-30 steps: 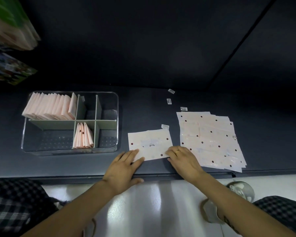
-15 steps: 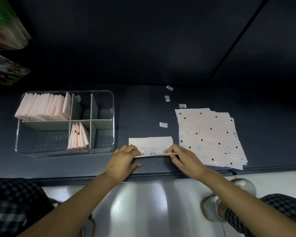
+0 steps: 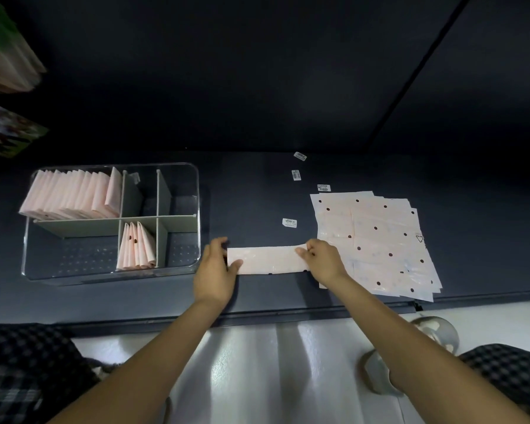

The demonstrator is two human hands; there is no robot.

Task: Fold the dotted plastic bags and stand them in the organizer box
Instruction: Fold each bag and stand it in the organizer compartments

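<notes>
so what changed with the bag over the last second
The bag, a flat sheet a second ago, has been folded into a narrow strip. The left hand and right hand went from lying flat on its near edge to pinching its two ends. The stack and the box with its folded bags stayed put.

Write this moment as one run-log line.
step: folding bag | left hand: grips strip's left end | right hand: pinches right end | box: folded bags in two compartments | stack: unfolded

Sticker labels (image 3: 289, 223) too blurred to read; triangle mark (image 3: 419, 238) perhaps.
</notes>
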